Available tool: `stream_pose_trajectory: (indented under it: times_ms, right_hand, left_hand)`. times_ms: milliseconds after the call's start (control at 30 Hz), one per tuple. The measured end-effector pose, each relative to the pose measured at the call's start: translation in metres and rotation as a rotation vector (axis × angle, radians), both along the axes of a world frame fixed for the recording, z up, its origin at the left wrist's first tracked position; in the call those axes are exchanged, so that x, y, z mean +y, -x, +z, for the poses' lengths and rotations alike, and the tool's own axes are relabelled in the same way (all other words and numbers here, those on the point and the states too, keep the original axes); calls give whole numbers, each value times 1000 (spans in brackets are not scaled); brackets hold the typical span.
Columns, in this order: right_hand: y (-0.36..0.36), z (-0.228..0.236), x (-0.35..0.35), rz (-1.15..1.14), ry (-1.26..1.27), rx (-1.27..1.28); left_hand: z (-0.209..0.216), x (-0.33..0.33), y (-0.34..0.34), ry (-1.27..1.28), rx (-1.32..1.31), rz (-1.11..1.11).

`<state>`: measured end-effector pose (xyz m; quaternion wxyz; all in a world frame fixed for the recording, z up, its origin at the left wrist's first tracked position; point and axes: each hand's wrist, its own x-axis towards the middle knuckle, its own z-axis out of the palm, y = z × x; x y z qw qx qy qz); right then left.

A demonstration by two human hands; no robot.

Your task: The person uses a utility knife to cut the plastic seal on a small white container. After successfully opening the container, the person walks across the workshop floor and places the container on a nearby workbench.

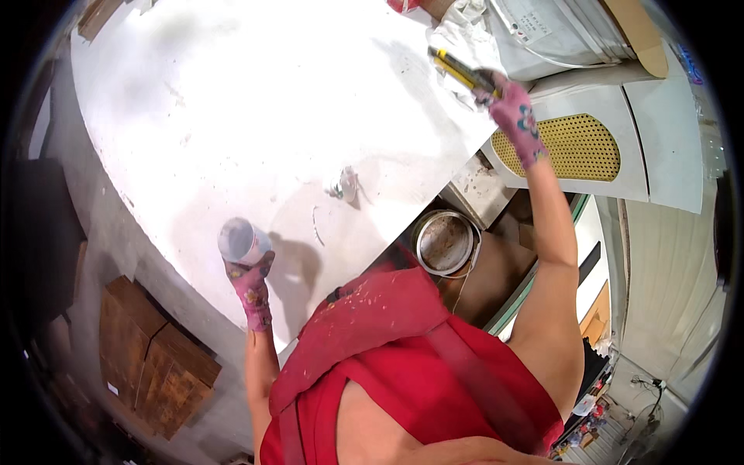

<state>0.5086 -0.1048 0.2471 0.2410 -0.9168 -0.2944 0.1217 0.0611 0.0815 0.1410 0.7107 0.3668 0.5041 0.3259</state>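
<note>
My left hand (249,287), in a pink flowered glove with dark fingertips, grips a translucent plastic cup (239,240) above the near left part of the white tabletop (232,116). The cup's open mouth is tilted up. Out at the far right, over the table's edge, my right hand (511,108) in a matching glove is closed round a yellow and black utility knife (457,68), which points left. Between the hands, a small crumpled clear plastic piece (348,184) lies on the table, with a thin curled strip (317,225) nearer me.
White cloth (467,39) lies at the table's far right, beside a plastic-wrapped grey case (535,31). A white panel with a yellow perforated inset (581,147) stands right. A round metal pail (444,242) sits below the table edge. Brown boxes (147,356) stand on the floor left.
</note>
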Motion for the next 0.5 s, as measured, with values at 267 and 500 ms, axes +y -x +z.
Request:
stream_pose_trajectory:
  times_ms: [267, 500]
  right_hand:
    - [-172, 41, 64, -42, 322, -683]
    - [-254, 16, 124, -48, 408, -810]
  left_hand:
    - [-30, -3, 5, -128, 76, 54]
    - [-44, -1, 8, -86, 273, 93]
